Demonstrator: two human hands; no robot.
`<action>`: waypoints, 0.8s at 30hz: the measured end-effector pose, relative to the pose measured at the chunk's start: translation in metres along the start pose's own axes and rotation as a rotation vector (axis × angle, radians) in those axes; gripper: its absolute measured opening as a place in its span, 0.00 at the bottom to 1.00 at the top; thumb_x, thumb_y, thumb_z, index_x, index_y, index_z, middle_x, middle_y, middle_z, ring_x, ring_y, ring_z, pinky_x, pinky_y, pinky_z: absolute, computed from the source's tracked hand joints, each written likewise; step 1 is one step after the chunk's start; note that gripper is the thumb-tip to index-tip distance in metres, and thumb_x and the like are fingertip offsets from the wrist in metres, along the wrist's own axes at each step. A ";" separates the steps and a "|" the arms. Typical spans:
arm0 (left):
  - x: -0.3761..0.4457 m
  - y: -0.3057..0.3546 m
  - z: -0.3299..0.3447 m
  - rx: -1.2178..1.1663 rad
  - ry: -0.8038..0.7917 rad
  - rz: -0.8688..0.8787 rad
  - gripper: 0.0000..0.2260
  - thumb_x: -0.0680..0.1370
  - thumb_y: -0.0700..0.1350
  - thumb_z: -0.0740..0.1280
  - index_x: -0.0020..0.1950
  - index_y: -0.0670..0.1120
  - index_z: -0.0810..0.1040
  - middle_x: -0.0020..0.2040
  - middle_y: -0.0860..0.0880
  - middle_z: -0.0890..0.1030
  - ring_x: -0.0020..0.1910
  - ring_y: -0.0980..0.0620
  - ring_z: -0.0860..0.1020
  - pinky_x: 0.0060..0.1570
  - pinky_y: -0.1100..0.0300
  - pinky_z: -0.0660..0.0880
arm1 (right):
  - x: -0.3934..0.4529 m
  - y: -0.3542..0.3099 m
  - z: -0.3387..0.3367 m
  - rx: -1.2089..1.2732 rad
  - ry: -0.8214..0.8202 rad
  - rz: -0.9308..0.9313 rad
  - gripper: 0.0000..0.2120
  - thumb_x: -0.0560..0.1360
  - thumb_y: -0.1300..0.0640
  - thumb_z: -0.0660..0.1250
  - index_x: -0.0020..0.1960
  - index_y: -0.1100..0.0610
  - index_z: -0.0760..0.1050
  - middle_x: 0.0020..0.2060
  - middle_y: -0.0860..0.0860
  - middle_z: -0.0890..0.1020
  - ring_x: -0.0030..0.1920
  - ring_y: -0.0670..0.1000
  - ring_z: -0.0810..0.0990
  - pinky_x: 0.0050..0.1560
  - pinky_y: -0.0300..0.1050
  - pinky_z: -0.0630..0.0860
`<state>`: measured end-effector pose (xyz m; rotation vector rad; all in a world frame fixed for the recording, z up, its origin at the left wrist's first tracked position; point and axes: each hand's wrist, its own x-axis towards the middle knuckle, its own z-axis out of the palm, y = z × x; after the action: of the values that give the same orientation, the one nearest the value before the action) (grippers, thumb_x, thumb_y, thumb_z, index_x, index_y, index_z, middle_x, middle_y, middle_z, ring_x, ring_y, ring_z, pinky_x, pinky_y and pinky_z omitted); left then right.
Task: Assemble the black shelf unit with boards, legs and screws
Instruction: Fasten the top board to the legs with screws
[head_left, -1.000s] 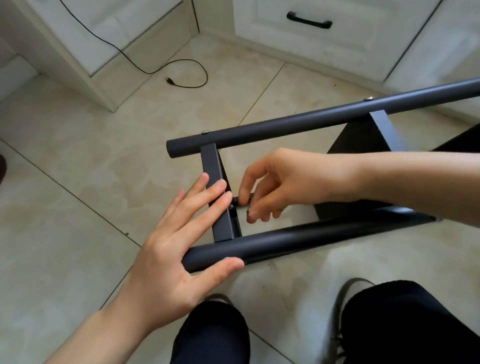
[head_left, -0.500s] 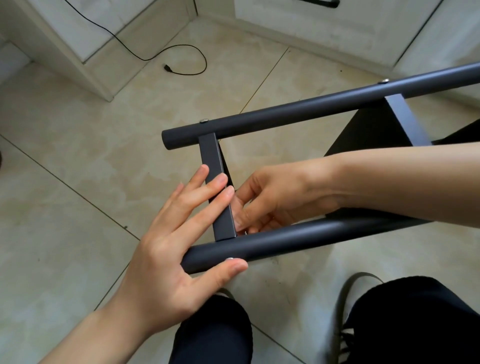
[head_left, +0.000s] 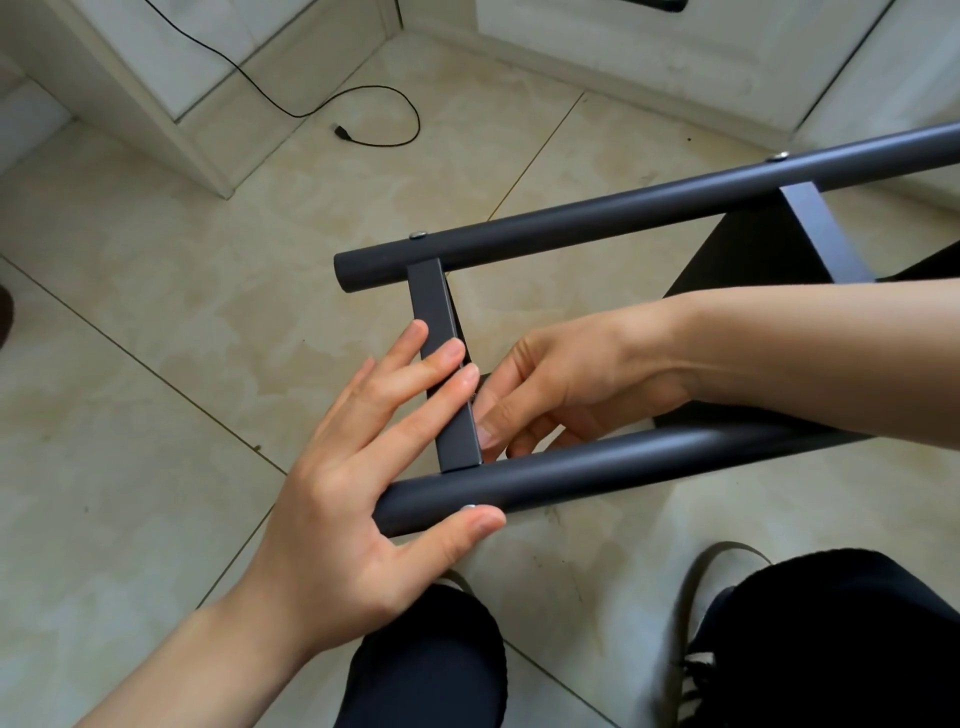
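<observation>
While my left hand (head_left: 363, 467) is pressing flat on the board edge (head_left: 447, 374), I am keeping it steady as my right hand (head_left: 561, 395) is curling in behind, pinching something I cannot see.

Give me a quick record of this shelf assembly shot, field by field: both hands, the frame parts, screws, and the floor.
left hand: fingers straight across the crossbar, thumb under the near leg
right hand: fingers curled behind the crossbar; what they hold is hidden
far leg: joined to the crossbar, two screws on top
board: between the legs, at right
floor: beige tile, black cable near the cabinet
</observation>
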<state>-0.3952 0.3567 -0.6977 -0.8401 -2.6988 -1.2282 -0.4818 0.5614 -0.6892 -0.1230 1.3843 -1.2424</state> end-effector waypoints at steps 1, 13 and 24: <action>0.000 0.000 0.000 -0.001 -0.001 -0.002 0.28 0.80 0.61 0.64 0.72 0.43 0.69 0.75 0.46 0.69 0.79 0.45 0.62 0.71 0.32 0.65 | 0.001 0.000 -0.001 -0.012 0.001 -0.002 0.05 0.77 0.60 0.68 0.47 0.58 0.83 0.44 0.54 0.83 0.37 0.46 0.81 0.41 0.40 0.80; 0.000 0.000 0.001 -0.012 0.004 0.009 0.28 0.79 0.60 0.65 0.72 0.43 0.69 0.75 0.46 0.69 0.79 0.44 0.63 0.71 0.32 0.65 | 0.010 -0.001 -0.003 0.047 -0.092 0.041 0.05 0.69 0.57 0.69 0.43 0.57 0.81 0.39 0.52 0.82 0.38 0.47 0.80 0.42 0.40 0.80; 0.001 0.000 0.001 -0.009 0.003 0.016 0.28 0.79 0.59 0.65 0.72 0.42 0.69 0.74 0.45 0.70 0.79 0.44 0.63 0.72 0.35 0.65 | 0.014 0.002 -0.006 0.070 -0.176 0.066 0.07 0.75 0.58 0.66 0.42 0.58 0.82 0.38 0.51 0.82 0.39 0.47 0.81 0.45 0.42 0.79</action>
<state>-0.3959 0.3573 -0.6983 -0.8583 -2.6811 -1.2384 -0.4892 0.5559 -0.7009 -0.1334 1.1826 -1.1945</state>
